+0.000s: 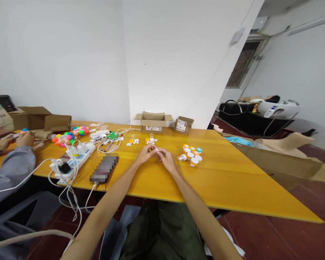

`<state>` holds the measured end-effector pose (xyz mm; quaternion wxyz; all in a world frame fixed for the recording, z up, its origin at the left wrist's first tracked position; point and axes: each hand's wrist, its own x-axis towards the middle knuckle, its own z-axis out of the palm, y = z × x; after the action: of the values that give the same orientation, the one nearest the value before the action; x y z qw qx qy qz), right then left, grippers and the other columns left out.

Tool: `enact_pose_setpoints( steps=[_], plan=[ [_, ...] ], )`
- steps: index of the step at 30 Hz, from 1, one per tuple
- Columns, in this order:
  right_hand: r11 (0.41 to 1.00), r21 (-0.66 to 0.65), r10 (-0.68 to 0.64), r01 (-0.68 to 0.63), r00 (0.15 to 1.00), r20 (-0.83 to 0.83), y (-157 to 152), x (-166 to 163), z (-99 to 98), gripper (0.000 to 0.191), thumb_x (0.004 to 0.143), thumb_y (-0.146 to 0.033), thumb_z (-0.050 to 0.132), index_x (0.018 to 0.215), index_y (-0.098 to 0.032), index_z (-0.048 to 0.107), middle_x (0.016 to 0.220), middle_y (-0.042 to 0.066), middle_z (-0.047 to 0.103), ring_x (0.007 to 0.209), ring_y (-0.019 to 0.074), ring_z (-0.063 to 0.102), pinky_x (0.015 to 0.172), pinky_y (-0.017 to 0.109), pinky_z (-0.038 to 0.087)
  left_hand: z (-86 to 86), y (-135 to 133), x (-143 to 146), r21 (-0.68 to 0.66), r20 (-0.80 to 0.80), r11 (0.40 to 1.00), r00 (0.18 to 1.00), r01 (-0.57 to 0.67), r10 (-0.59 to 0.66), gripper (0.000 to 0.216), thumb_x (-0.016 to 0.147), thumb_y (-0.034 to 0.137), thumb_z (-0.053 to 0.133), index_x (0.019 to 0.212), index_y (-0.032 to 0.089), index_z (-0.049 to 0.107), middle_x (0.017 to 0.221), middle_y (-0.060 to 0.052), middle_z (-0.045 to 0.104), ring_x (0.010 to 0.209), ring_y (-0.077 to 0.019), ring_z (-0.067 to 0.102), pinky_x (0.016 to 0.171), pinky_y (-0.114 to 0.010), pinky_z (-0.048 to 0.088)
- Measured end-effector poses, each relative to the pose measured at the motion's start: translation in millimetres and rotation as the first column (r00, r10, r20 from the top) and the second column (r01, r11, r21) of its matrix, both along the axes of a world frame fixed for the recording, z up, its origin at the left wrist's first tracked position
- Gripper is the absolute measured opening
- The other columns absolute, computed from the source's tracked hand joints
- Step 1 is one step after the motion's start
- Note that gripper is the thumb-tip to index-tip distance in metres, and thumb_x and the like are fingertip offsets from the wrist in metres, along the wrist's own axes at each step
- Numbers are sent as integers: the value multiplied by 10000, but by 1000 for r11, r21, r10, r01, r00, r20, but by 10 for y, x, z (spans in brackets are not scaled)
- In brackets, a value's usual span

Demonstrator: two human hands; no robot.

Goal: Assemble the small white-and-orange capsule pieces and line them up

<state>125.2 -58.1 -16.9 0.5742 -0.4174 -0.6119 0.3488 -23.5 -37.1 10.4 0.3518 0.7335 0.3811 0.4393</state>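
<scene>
My left hand [146,154] and my right hand [166,159] meet over the middle of the table, fingers pinched together. Between their fingertips is a small white piece [156,149], mostly covered, so its exact kind cannot be made out. Right of my right hand stands a group of small clear containers with white, orange and teal lids [190,155]. One container [182,157] in that group lies on its side. Beyond my hands are small white and yellow round parts [151,140], and more such parts [132,142] sit a little to the left.
An open cardboard box [152,124] and a smaller carton [183,125] stand at the back. A power strip [77,162] with cables and a phone [104,169] lie on the left. Farther left, a co-worker's hands [25,139] are near colourful balls [70,136].
</scene>
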Motion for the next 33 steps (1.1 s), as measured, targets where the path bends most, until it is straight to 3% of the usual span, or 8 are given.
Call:
enact_pose_setpoints(
  steps=[9, 21, 33],
  plan=[
    [999, 30, -19, 17, 999, 48, 32, 6, -29, 429, 776, -653, 543, 671, -245, 626, 585, -16, 624, 516, 165, 551, 508, 285, 475, 29, 23, -17, -20, 19, 1000, 1000, 6, -6, 312, 785, 497, 687, 850, 195, 727, 816, -32, 721, 762, -165, 619, 663, -265, 459],
    [1000, 12, 6, -7, 996, 86, 9, 0, 15, 560, 779, -775, 415, 635, -255, 564, 542, -19, 545, 511, 165, 493, 566, 302, 441, 59, -15, -36, -133, 138, 984, 985, 120, -101, 438, 713, 566, 740, 883, 162, 736, 708, -16, 683, 517, -91, 475, 454, -215, 334],
    [1000, 14, 14, -17, 985, 172, 50, 56, -37, 618, 822, -796, 342, 635, -241, 539, 562, -7, 574, 536, 167, 526, 571, 296, 440, -13, 48, -73, -203, 199, 966, 973, 160, -119, 471, 668, 552, 794, 901, 146, 746, 616, 14, 619, 456, -49, 364, 451, -202, 289]
  ],
)
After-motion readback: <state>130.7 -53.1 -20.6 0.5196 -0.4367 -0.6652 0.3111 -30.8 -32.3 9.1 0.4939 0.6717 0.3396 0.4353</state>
